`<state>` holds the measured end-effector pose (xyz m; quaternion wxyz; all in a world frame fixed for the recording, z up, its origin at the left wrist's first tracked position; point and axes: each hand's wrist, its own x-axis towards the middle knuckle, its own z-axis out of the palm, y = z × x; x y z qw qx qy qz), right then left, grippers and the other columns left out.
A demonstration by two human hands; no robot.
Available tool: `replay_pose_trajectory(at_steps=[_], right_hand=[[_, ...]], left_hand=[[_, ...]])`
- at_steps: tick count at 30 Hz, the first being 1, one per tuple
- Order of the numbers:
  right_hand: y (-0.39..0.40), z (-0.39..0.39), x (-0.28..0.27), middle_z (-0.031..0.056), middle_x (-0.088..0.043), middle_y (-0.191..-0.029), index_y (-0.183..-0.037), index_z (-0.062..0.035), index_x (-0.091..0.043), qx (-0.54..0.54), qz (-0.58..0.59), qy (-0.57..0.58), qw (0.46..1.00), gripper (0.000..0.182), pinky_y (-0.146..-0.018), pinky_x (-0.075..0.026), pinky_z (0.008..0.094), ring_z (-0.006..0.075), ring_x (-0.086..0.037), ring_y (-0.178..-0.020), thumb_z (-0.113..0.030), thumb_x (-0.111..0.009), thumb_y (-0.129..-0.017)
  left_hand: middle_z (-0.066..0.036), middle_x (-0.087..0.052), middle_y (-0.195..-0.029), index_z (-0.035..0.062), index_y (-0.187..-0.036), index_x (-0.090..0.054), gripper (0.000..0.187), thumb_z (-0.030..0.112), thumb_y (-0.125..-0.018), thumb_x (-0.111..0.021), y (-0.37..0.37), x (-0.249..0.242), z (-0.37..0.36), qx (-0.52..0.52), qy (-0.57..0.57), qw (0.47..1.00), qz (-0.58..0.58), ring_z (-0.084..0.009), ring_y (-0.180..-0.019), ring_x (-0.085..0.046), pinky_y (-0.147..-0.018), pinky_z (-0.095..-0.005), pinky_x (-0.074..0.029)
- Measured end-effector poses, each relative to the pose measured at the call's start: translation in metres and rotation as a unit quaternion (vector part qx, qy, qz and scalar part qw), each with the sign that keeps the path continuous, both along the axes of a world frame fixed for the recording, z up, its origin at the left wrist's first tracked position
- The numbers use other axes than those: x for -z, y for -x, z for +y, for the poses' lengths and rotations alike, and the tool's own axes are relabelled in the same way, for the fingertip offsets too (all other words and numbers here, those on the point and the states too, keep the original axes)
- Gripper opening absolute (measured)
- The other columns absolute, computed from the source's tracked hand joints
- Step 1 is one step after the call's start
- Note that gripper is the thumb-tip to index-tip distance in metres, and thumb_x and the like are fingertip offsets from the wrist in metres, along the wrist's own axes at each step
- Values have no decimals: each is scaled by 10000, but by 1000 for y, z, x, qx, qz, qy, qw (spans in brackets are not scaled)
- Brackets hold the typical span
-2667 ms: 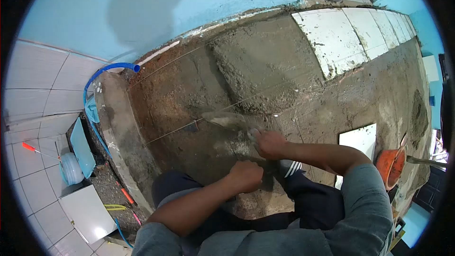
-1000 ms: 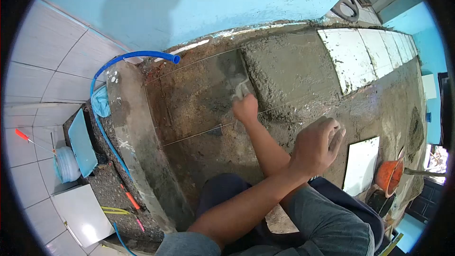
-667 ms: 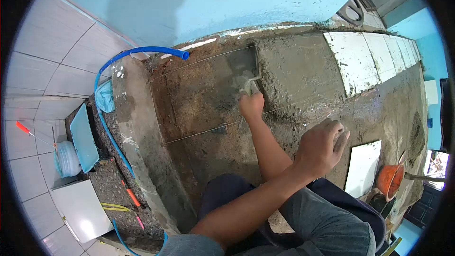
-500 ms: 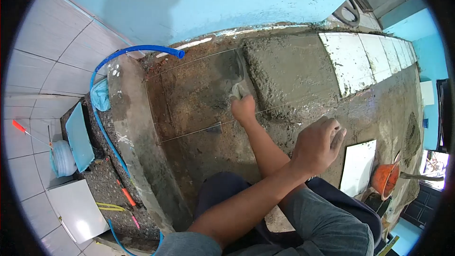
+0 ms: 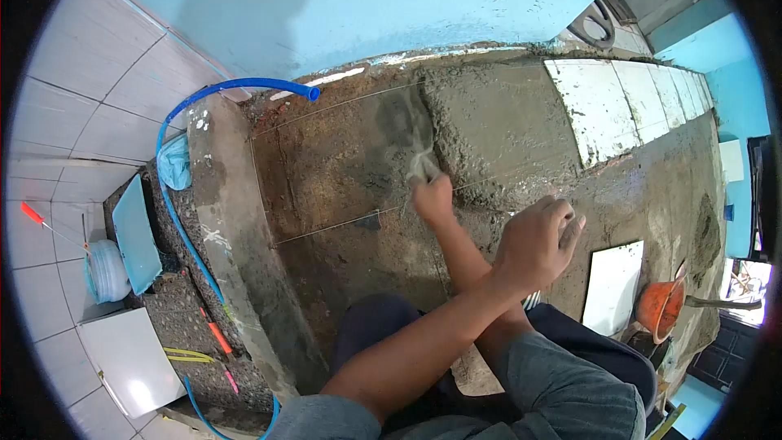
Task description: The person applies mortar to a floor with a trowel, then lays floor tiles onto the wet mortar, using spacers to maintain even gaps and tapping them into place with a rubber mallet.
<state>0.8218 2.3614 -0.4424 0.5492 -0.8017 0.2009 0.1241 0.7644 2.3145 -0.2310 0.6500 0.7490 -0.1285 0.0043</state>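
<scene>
With the right hand [image 5: 432, 198] wrapped around the trowel [image 5: 423, 165] beside the raised mortar [image 5: 505, 114], and the left hand [image 5: 533, 246] half-curled, thumb apart, seemingly bare, light, even strokes along the ragged edge would probably work best.

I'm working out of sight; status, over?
Right hand grips trowel beside raised mortar. Left hand half-curled, nothing visible in it. String line runs near right hand.
</scene>
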Motion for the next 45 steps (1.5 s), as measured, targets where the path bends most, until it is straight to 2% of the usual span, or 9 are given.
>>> replay_pose_trajectory(at_steps=[5, 14, 17, 26, 29, 32, 39, 43, 45], right_hand=[[30, -8, 1, 272, -694, -1202, -1347, 43, -600, -15, -95, 52, 994, 523, -953, -507, 377, 358, -682, -1138, -169, -698, -879], [29, -15, 16, 237, -716, -1181, -1346, 42, -606, 74, -14, -26, 997, 509, -939, -509, 355, 289, -703, -1095, -148, -704, -884], [50, -14, 6, 97, -722, -920, -1347, 55, -603, 8, -68, 3, 998, 514, -619, -499, 299, 116, -608, -663, -109, -727, -876], [63, -60, 19, 78, -700, -955, -1362, 62, -588, 35, -63, -12, 997, 483, -622, -489, 281, 101, -593, -681, -78, -694, -912], [77, -50, 6, 184, -738, -1086, -1369, 53, -589, 29, -10, -55, 998, 512, -866, -517, 351, 197, -682, -951, -147, -709, -912], [96, -49, -28, 178, -738, -1073, -1368, 56, -586, -63, -6, -7, 998, 513, -841, -520, 353, 206, -682, -918, -156, -713, -919], [84, -81, -14, 80, -726, -1084, -1367, 50, -586, 36, 60, -47, 996, 478, -901, -512, 330, 175, -656, -1004, -109, -699, -931], [127, -74, -18, 165, -726, -1113, -1364, 56, -553, -98, -148, 73, 981, 484, -848, -517, 396, 254, -677, -983, -89, -687, -922], [163, -83, -33, 207, -708, -1123, -1422, 11, -493, -236, -24, 81, 968, 560, -851, -513, 410, 295, -679, -992, -100, -669, -902]], left_hand=[[-137, -630, -786, 10, -926, -651, 259, 265, -969, -666, -6, 5, -4, 5, -29, 999, 13, -289, -643, -636, -598, -416, -500], [-132, -611, -794, 18, -881, -629, 276, 277, -972, -657, -3, 6, -7, -4, -24, 999, 24, -316, -679, -632, -639, -427, -504], [-136, -611, -790, 17, -887, -631, 280, 282, -976, -651, -4, 4, -8, 4, -18, 1000, 7, -325, -677, -632, -637, -434, -504], [-141, -609, -771, 28, -877, -632, 274, 285, -968, -663, 1, 8, -16, 20, -27, 999, 14, -330, -676, -632, -632, -439, -501], [-137, -607, -765, 33, -883, -633, 266, 284, -963, -668, 1, 7, -13, 35, -42, 998, 32, -327, -676, -632, -634, -444, -502], [-134, -615, -770, 29, -879, -630, 268, 280, -960, -672, 2, 7, -17, 31, -44, 998, 19, -313, -684, -640, -639, -435, -509], [-139, -639, -793, 20, -871, -634, 266, 268, -957, -675, 5, 10, -23, 44, -38, 998, 19, -320, -701, -655, -659, -438, -527], [-144, -638, -792, 17, -874, -638, 264, 265, -955, -675, 6, 4, -19, 63, -41, 997, 31, -330, -707, -658, -661, -442, -529], [-151, -637, -793, 14, -877, -640, 266, 267, -957, -670, 7, 4, -22, 69, -40, 996, 29, -335, -710, -660, -661, -444, -529]])
